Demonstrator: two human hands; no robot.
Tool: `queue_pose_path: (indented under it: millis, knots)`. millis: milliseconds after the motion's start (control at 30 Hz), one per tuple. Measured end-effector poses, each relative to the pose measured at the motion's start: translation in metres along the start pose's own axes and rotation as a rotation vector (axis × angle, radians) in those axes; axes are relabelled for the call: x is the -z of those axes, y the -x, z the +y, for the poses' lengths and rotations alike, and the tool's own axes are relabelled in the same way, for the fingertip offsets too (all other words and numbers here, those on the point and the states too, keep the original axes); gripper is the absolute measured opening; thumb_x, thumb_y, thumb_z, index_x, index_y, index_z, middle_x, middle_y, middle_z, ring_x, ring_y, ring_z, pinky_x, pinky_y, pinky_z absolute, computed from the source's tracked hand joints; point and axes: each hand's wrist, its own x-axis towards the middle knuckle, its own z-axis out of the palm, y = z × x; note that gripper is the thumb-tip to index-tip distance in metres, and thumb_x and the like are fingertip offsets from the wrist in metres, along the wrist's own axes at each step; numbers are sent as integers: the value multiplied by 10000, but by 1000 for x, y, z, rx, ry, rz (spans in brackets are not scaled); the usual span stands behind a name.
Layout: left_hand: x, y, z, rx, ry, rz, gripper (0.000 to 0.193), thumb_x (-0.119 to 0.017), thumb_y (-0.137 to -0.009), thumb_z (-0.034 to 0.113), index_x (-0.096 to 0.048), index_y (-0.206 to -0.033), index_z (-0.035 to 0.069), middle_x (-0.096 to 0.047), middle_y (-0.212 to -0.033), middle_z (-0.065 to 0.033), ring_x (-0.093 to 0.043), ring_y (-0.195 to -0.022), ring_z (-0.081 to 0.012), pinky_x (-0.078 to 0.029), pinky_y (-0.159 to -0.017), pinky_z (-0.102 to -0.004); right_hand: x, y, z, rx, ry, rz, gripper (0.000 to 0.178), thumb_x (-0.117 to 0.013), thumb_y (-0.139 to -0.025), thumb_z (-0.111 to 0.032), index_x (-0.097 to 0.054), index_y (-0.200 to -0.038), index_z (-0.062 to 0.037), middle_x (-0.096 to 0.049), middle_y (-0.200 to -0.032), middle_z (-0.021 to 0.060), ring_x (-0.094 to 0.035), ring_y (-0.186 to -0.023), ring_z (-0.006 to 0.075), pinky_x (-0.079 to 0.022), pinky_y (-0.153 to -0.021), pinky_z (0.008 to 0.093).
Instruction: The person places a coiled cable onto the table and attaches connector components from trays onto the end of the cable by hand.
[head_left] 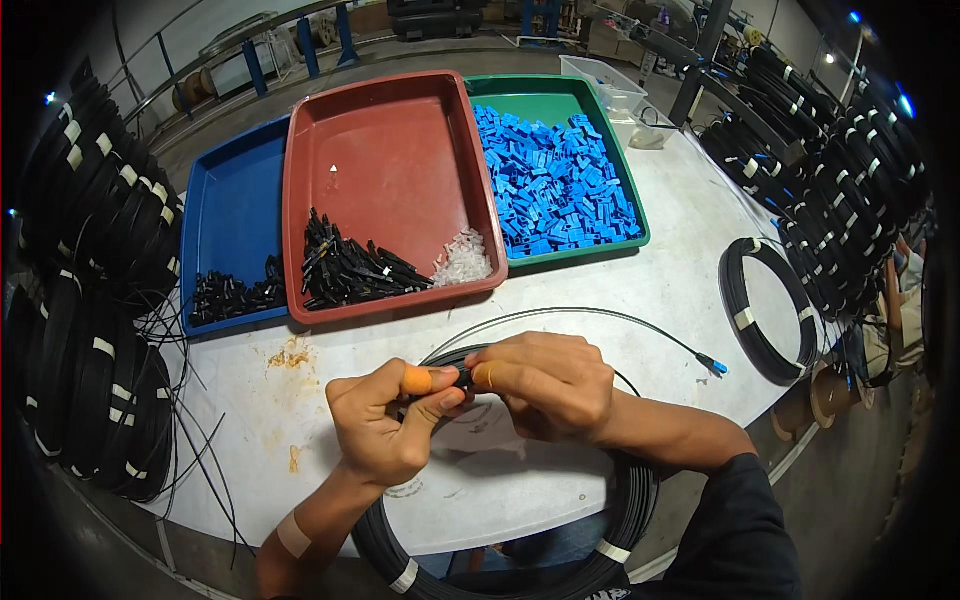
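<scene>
My left hand (385, 415) and my right hand (550, 385) meet above the near part of the white table. Both are closed, their fingertips pinched together around a small black piece (463, 378), mostly covered by the fingers. Orange covers wrap a left fingertip and part of a right finger. Under my hands lies a large coil of black cable (640, 500), bound with white tape and hanging over the near table edge. A loose cable arcs out beyond my hands to the right, ending in a blue-tipped connector (711, 363).
A red tray (390, 130) holds black parts and clear pieces; it overlaps a blue tray (230, 180). Blue connector pieces fill a green tray (540, 92). Another cable coil (735, 300) lies at right. Stacked coils (90, 380) stand at left, with loose cable ends reaching over the table.
</scene>
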Motion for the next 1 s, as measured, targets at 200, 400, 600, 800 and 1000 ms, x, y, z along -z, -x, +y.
queue_pose_path:
  millis: [200,400,600,800,1000]
  knots:
    - [3,-6,6,-573,-502,-60,172,-777,-702,-89,-733,-855,-24,-734,-778,-164,-720,-600,-223,-544,-523,-256,5,0,-9,-281,-232,-67,227,-647,-618,143,-624,-800,9,-722,-856,146,-701,-696,250,-577,-604,342]
    - [9,-19,2,-1087,-683,-198,114,-760,-705,-98,-668,-743,-43,-663,-778,-154,-741,-704,-295,-532,-438,-298,-1,5,-11,-626,-604,-28,187,-546,-721,210,-583,-764,32,-729,-808,165,-755,-790,237,-614,-722,318]
    - [14,-19,-2,-774,-590,-195,154,-745,-726,-121,-696,-860,-62,-714,-817,-200,-751,-703,-295,-606,-563,-313,-2,2,-4,-690,-584,-68,156,-722,-791,110,-650,-889,13,-723,-839,147,-747,-779,256,-595,-709,317]
    - [3,-7,-3,19,-31,-49,37,-736,-856,-48,-719,-870,-78,-745,-753,-133,-728,-665,-139,-575,-583,-243,-4,5,2,-134,-39,-5,367,-731,-588,50,-651,-937,-28,-691,-862,78,-670,-716,270,-551,-630,365]
    - [0,-5,8,-555,-599,-113,140,-694,-768,-130,-686,-894,-68,-709,-780,-200,-738,-658,-271,-598,-560,-307,-1,3,-4,-222,-159,-60,280,-650,-574,101,-607,-828,-8,-712,-862,126,-696,-728,286,-563,-628,349]
